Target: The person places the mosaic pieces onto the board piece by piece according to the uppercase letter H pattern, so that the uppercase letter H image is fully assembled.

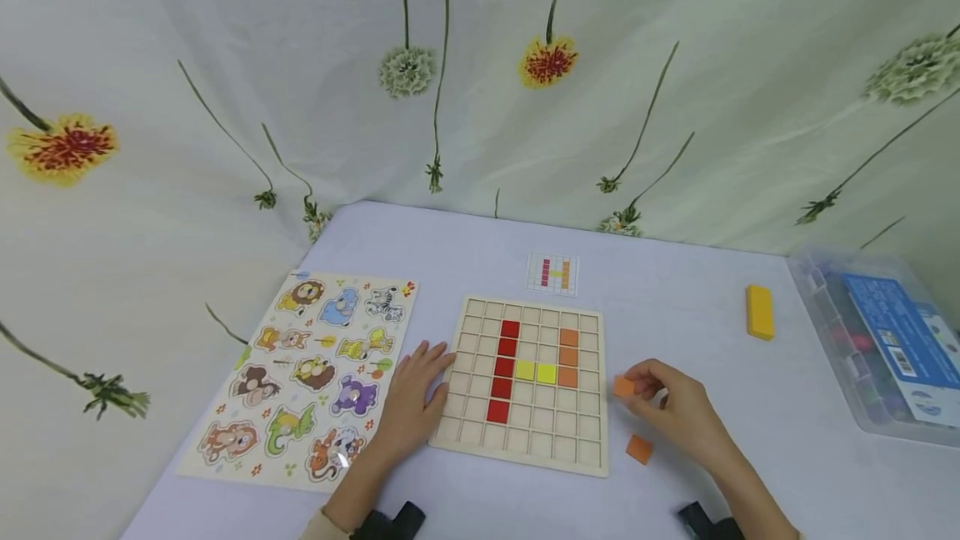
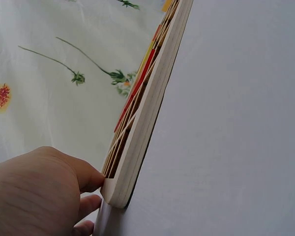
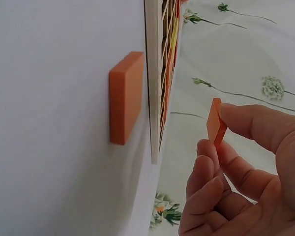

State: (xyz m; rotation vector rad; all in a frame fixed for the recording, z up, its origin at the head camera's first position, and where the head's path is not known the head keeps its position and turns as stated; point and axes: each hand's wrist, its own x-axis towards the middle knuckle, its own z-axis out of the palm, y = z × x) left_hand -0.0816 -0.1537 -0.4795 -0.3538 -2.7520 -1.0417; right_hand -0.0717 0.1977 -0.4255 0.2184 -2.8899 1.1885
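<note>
A square wooden grid board (image 1: 547,442) lies on the table. A column of red tiles (image 1: 505,367), two yellow tiles (image 1: 536,372) and a column of three orange tiles (image 1: 568,358) sit in its cells. My left hand (image 1: 411,402) rests against the board's left edge, its fingers fairly straight and its thumb at the rim. Right of the board, my right hand (image 1: 675,407) pinches an orange square tile (image 3: 216,123) between thumb and fingers, held up off the table. Another orange tile (image 1: 639,449) lies flat by the board's lower right corner.
A small pattern card (image 1: 552,275) lies behind the board. On the left is an animal puzzle board (image 1: 300,373). A yellow block (image 1: 760,312) and a clear plastic box (image 1: 832,357) with a blue label are on the right. A flowered cloth hangs behind the table.
</note>
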